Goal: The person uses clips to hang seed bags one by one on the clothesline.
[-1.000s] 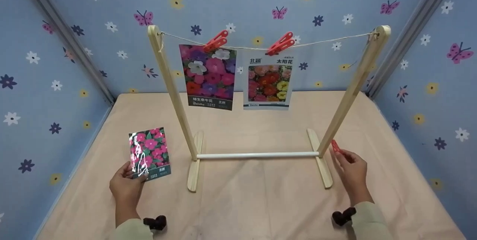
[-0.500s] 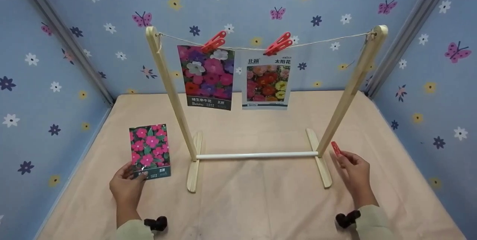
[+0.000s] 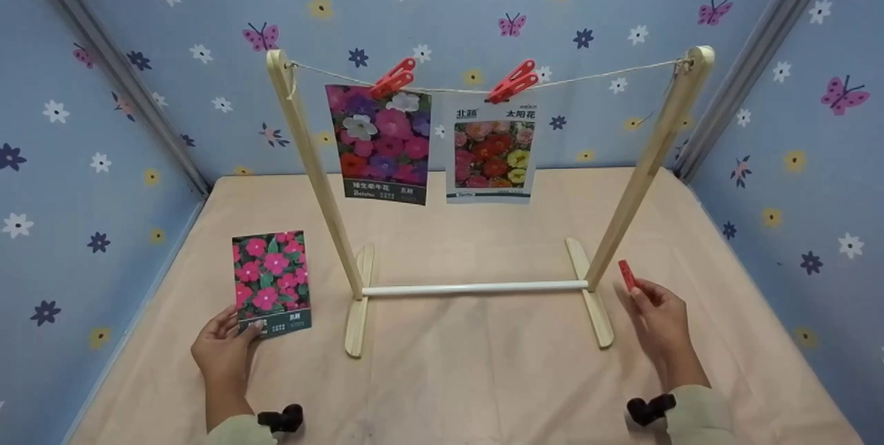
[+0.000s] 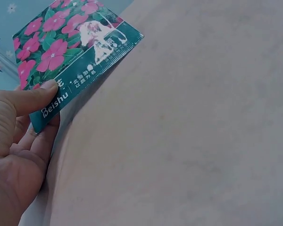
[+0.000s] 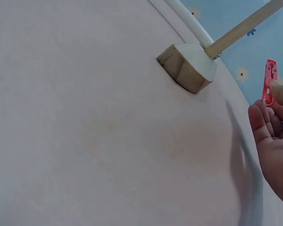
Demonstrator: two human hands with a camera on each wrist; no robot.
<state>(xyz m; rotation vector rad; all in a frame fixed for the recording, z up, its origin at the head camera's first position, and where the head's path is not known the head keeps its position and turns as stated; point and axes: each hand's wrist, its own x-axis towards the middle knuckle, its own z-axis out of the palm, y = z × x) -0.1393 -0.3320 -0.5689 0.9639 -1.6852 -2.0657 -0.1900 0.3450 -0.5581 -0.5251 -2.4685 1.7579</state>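
My left hand [image 3: 222, 355] pinches a flower seed packet [image 3: 272, 272] by its lower left corner, thumb on the front. The packet shows pink blooms above a dark green band; in the left wrist view the seed packet [image 4: 61, 52] catches a glare. My right hand [image 3: 664, 320] pinches a red clothespin [image 3: 627, 274] between thumb and fingers, to the right of the wooden rack. In the right wrist view the clothespin [image 5: 270, 80] points upward from the fingertips. Two more packets hang from the string: a purple-pink one [image 3: 383, 148] and a white-bordered one [image 3: 492, 155], each under a red clothespin.
The wooden rack [image 3: 311, 168] stands mid-table, with a string [image 3: 594, 77] tied between its post tops and a white bar [image 3: 476, 289] low down. Its feet lie on the peach cloth [image 3: 442, 376]. Blue flowered walls [image 3: 442, 10] enclose the back and sides.
The left hand and its packet have shifted slightly left, and the packet's glare has gone in the head view. The right hand has moved slightly right, the clothespin still pinched.
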